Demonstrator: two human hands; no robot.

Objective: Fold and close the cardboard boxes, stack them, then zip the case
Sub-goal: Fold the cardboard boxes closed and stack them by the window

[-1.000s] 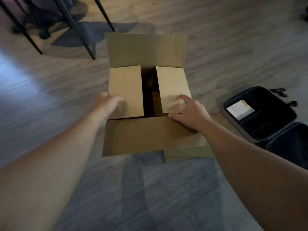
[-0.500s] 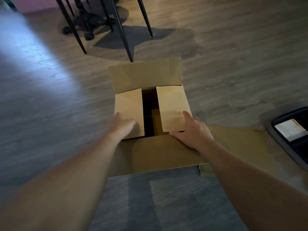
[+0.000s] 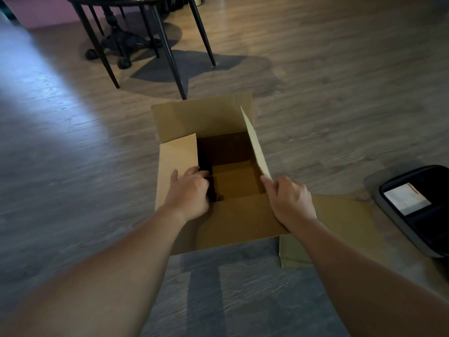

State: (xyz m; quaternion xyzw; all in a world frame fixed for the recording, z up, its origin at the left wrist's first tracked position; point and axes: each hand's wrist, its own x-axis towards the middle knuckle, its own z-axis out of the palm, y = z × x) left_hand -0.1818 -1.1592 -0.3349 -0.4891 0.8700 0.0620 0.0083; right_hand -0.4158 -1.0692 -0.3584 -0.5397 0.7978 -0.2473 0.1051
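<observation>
A brown cardboard box (image 3: pixel 204 117) sits on the floor with its top open. My left hand (image 3: pixel 190 194) grips the inner edge of the left flap (image 3: pixel 176 156), which lies nearly flat. My right hand (image 3: pixel 289 198) pinches the near corner of the right flap (image 3: pixel 255 144), which stands almost upright. The far flap stands up and the near flap (image 3: pixel 233 222) lies open toward me. The box looks empty inside. More flat cardboard (image 3: pixel 340 215) lies under my right forearm. An open black case (image 3: pixel 422 210) with a white card inside sits at the right edge.
A dark table base and thin black chair legs (image 3: pixel 167 52) stand on the wooden floor just beyond the box. A grey mat (image 3: pixel 243 288) lies under the box's near side.
The right flap, pressed flat before, has been lifted to nearly upright by my right hand. My left hand has curled over the left flap's inner edge. The view has tilted up.
</observation>
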